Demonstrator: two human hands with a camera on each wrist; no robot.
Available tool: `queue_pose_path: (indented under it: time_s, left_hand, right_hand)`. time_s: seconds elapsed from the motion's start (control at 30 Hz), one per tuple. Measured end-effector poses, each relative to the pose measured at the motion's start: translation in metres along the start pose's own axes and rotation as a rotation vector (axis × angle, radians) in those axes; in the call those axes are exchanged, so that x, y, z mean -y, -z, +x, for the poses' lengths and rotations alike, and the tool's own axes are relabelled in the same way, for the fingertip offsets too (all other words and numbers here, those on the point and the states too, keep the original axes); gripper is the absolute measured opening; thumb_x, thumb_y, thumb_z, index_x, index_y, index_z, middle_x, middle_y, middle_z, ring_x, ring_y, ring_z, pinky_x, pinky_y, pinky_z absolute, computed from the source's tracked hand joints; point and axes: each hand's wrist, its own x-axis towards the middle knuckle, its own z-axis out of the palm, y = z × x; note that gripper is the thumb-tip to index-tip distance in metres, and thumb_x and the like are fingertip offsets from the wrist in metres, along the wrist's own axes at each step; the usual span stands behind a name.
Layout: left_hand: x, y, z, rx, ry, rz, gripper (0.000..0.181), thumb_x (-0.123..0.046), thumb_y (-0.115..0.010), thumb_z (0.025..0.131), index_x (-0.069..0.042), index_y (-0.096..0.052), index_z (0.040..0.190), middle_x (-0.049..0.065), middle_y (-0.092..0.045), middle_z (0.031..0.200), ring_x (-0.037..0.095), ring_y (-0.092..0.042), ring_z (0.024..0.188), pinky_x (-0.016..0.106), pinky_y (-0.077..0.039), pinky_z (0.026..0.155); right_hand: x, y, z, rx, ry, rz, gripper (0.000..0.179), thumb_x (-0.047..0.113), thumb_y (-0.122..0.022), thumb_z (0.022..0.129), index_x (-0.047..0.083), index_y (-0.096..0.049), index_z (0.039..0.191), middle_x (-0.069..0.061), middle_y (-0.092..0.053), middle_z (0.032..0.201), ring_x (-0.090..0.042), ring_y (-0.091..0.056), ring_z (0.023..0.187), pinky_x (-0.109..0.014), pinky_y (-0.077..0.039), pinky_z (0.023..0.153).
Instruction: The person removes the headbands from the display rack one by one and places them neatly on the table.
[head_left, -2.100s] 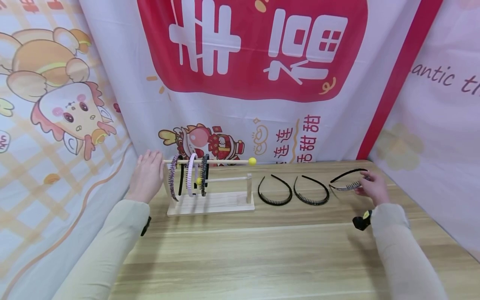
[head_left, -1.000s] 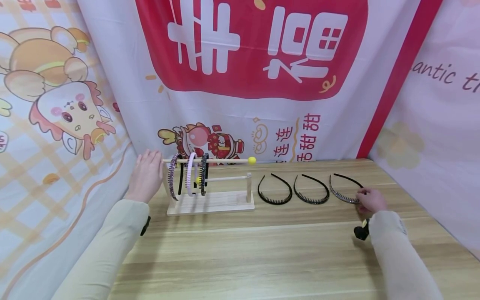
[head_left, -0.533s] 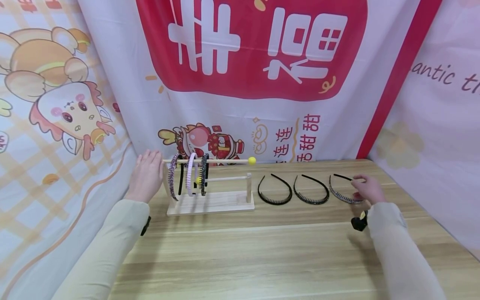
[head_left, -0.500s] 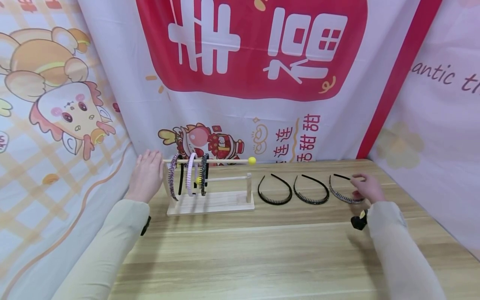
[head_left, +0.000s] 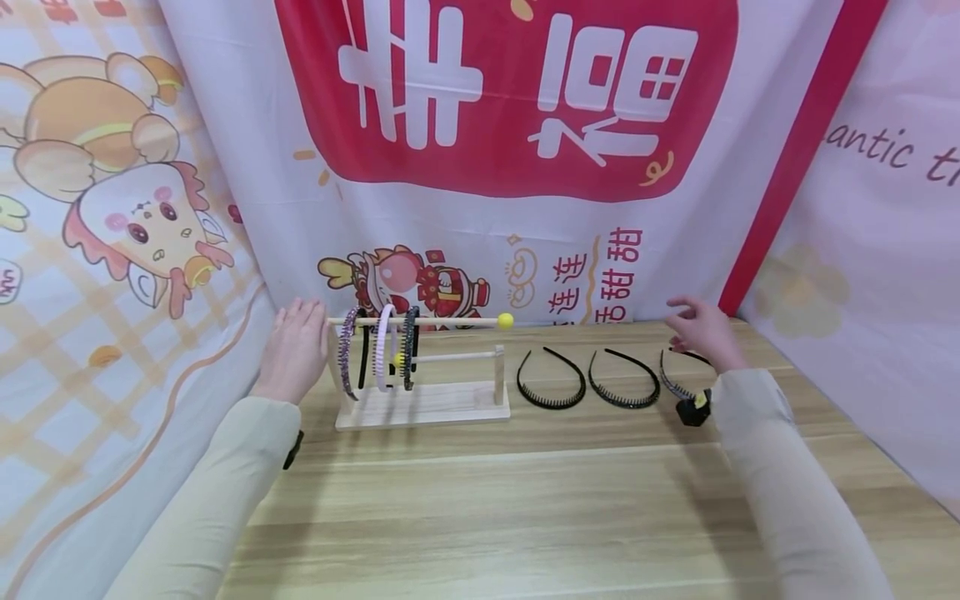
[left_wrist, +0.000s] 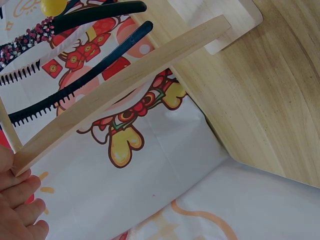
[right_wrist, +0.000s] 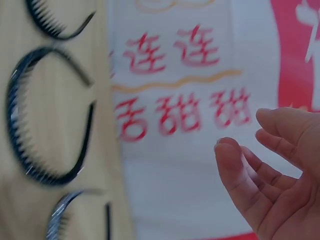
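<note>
My left hand (head_left: pixel 291 350) rests against the left post of a wooden headband rack (head_left: pixel 435 407); in the left wrist view its fingers (left_wrist: pixel 22 200) lie at the end of the post (left_wrist: pixel 120 90). Several headbands hang on the rack's upper rod, among them a purple glittery one (head_left: pixel 345 354), a pale pink one (head_left: pixel 381 350) and a dark one (head_left: pixel 408 350). Raised above the table's back right, my right hand (head_left: pixel 705 333) holds nothing, fingers loosely bent and thumb apart. Below it lies a toothed grey-black headband (head_left: pixel 675 386), partly hidden by the wrist camera.
Two more black toothed headbands, the left one (head_left: pixel 551 404) and the middle one (head_left: pixel 626 402), lie in a row right of the rack. Yellow balls tip the rods, such as the upper ball (head_left: pixel 506 320). Printed cloths (head_left: pixel 450 217) stand close behind and at both sides.
My right hand laid the grey-black headband flat on the table, let go of it, then rose and moved back and to the left. The left hand stays at the rack.
</note>
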Motion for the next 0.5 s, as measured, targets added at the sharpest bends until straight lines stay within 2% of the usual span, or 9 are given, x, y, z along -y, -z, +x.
queue_pose_path:
  time_s: [0.13,0.3,0.5]
  left_hand:
    - [-0.001,0.001,0.000,0.012,0.007,-0.003,0.040,-0.011,-0.038,0.098,0.013,-0.039,0.130,0.030,-0.034,0.136,0.045,-0.024,0.129,0.048,-0.005,0.110]
    - [-0.002,0.002,-0.001,0.016,0.008,-0.002,0.040,-0.011,-0.038,0.098,0.013,-0.038,0.130,0.031,-0.034,0.136,0.046,-0.025,0.128,0.048,-0.005,0.110]
    - [-0.002,0.002,-0.001,0.009,0.001,0.000,0.040,-0.010,-0.038,0.098,0.014,-0.038,0.130,0.031,-0.035,0.136,0.046,-0.026,0.128,0.049,-0.005,0.110]
  right_hand:
    - [0.033,-0.004,0.004,0.023,0.028,0.000,0.054,0.029,-0.053,0.094,0.001,-0.036,0.137,-0.026,-0.048,0.116,-0.024,-0.061,0.074,-0.037,-0.056,0.068]
    - [0.073,-0.011,0.005,0.042,0.101,-0.022,0.055,0.031,-0.057,0.092,0.006,-0.038,0.137,-0.021,-0.049,0.117,-0.025,-0.061,0.076,-0.036,-0.056,0.066]
    - [0.112,-0.025,0.005,0.054,0.189,-0.074,0.050,0.027,-0.060,0.090,0.011,-0.043,0.135,-0.016,-0.054,0.110,-0.027,-0.061,0.073,-0.033,-0.055,0.061]
